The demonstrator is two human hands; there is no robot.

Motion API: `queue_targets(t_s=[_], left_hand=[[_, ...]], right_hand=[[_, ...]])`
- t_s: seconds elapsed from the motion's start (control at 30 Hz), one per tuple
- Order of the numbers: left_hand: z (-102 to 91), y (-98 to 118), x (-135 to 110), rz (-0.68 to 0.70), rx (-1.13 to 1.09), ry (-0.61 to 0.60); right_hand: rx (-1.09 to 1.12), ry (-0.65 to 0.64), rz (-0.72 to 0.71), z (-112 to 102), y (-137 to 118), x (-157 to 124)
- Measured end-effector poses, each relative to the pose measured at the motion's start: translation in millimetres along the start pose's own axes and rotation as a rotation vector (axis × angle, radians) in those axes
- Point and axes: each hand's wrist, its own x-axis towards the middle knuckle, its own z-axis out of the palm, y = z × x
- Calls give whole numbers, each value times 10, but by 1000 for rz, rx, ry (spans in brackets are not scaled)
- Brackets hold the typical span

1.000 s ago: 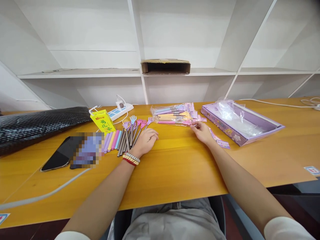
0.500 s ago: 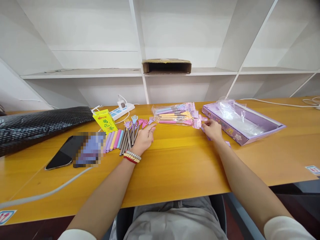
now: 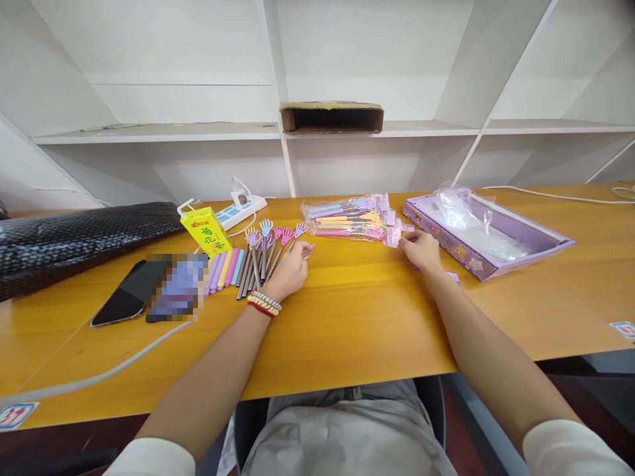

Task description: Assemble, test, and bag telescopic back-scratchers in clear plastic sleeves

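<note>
My left hand [image 3: 290, 271] rests on the wooden table [image 3: 347, 317], fingers loosely curled, beside a row of loose back scratchers [image 3: 255, 261] with coloured hand-shaped tips. My right hand [image 3: 421, 250] pinches small pink-purple tags [image 3: 394, 235] at the end of a pile of bagged back scratchers [image 3: 344, 221]. A few more tags [image 3: 452, 276] lie by my right wrist.
An open purple box [image 3: 483, 231] with clear plastic inside lies to the right. A yellow drink carton [image 3: 204, 230], a phone [image 3: 122, 301], a power strip [image 3: 241, 210], a black textured bag [image 3: 74, 235] and a cable [image 3: 89, 378] occupy the left. White shelves hold a cardboard box [image 3: 331, 118].
My right hand moved right from the bagged pile's edge to the tags and closed on them. My left hand shifted slightly toward the scratcher tips and curled.
</note>
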Motion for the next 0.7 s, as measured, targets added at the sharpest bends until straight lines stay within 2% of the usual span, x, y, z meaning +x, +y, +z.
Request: queue_targets(t_s=[0.17, 0.43, 0.6, 0.7], left_hand=[[-64, 138, 3, 29, 237, -1], [-32, 122, -5, -23, 131, 27], [-74, 140, 6, 36, 350, 7], [-107, 153, 25, 51, 453, 51]], right_hand=[[32, 8, -33, 7, -7, -2], [83, -14, -35, 35, 6, 6], [82, -22, -45, 39, 14, 5], [44, 3, -54, 24, 20, 1]])
